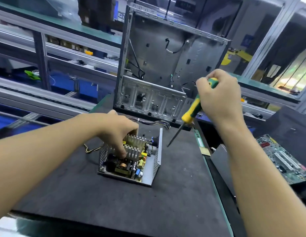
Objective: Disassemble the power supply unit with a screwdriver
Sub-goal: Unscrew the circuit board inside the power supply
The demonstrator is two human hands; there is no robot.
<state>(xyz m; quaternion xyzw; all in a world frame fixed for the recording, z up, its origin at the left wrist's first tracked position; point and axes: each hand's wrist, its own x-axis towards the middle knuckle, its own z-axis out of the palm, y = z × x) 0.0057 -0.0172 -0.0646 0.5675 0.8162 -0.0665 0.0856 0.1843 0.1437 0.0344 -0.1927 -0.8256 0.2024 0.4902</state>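
Left of frame: aluminium racking [41, 53] runs along the far left side of the bench, well apart from the work.

Dark mat [114, 199]: a wide bare stretch lies in the lower centre, between the near edge and the unit. Its right edge runs diagonally at lower right.

Left hand [118, 132], centre left: reaches down into the power supply unit [148, 175], fingers curled over the finned heat sink [134, 147], thumb pressed on its near side; it grasps the heat sink.

The power supply unit sits at mid-mat with its top open. Its perforated metal walls hold a circuit board carrying heat sinks, a copper coil and yellow parts. A cable bundle [152, 123] trails from behind it on the mat.

Computer case [157, 69], upper centre: stands upright at the mat's far edge with its open side facing the camera and a few loose black wires inside.

Screwdriver [193, 108], right of centre: green-and-yellow handle, shaft slanting down-left, tip just right of the unit's right wall and apart from it. I cannot tell if the tip meets the mat.

Right hand [220, 96]: clenched around the handle, raised above the bench.

Far right: a motherboard [285, 161] lies on a dark surface.
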